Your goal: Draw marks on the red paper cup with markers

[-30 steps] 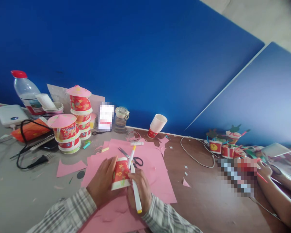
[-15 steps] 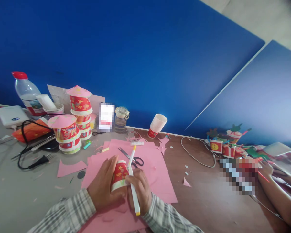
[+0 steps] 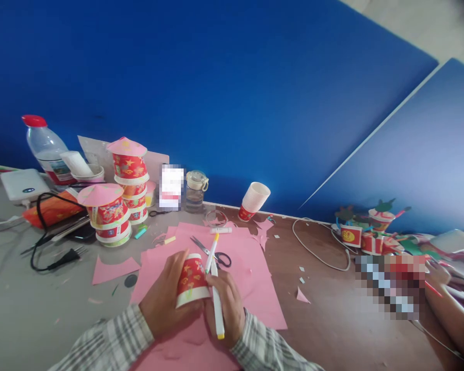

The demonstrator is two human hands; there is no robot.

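Observation:
My left hand [image 3: 163, 296] is wrapped round a red patterned paper cup [image 3: 193, 278] with a white rim, tilted above the pink paper [image 3: 255, 288]. My right hand [image 3: 226, 304] sits against the cup's right side, closed on a white marker [image 3: 218, 309] with a yellow lower end. A second slim white pen [image 3: 212, 253], yellow at its top, shows just beyond those fingers; I cannot tell whether they hold it too. Black-handled scissors [image 3: 222, 259] lie behind it on the pink paper. Yellow-green marks show near the cup's rim.
At left stand stacked red cups with pink cone roofs [image 3: 127, 147], a bottle [image 3: 48, 149] and a black plug [image 3: 64, 257]. Behind are a glass jar [image 3: 195, 190] and nested paper cups [image 3: 255, 201]. A co-worker's arm [image 3: 454, 309] is at right, near a white cable [image 3: 320, 263].
The cup has turned slightly in my left hand, showing more of its lower rim. My right hand has shifted a little. The whole view has moved slightly.

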